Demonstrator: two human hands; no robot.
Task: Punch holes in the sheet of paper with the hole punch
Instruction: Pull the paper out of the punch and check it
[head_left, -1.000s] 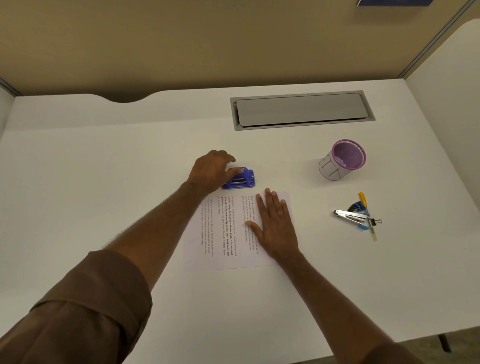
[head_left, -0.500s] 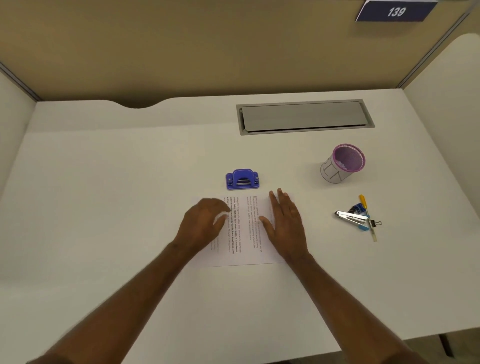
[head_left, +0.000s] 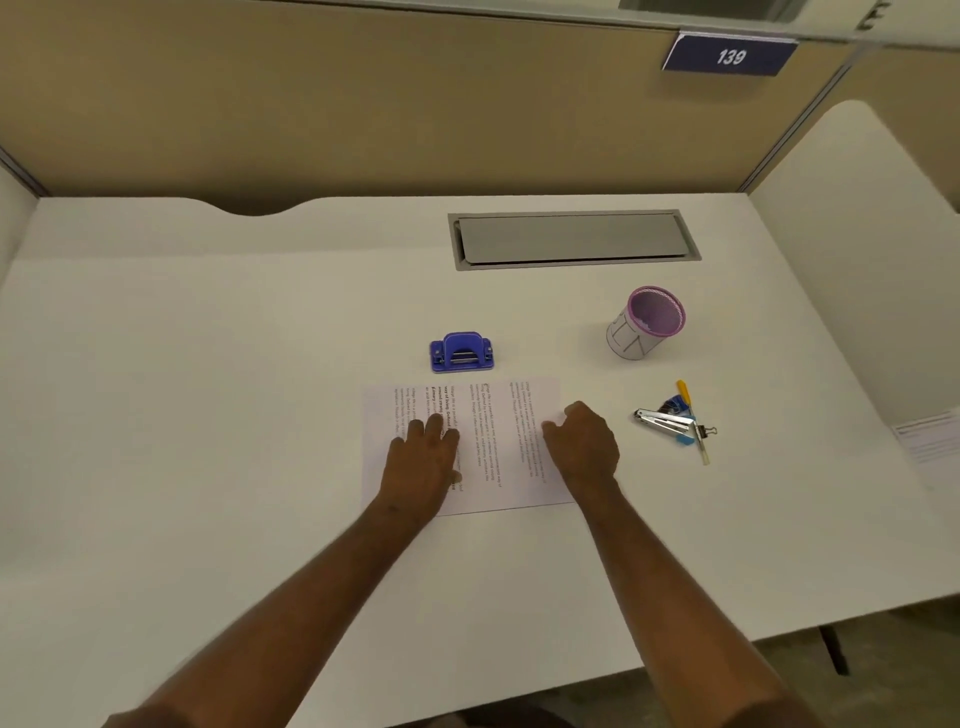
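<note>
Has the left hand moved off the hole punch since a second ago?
Yes. The left hand came back toward the person, from the hole punch onto the sheet of paper.

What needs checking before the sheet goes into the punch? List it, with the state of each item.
1. Sheet of paper lies flat on the desk: ok.
2. Left hand rests flat on the sheet: ok.
3. Right hand is at the sheet's right edge; firm grip: cannot tell.
4. Hole punch is free, no hand on it: ok.
5. Sheet edge inside the punch slot: not ok, the sheet lies just short of the punch.
6. Stapler and clips lie clear of the sheet: ok.
</note>
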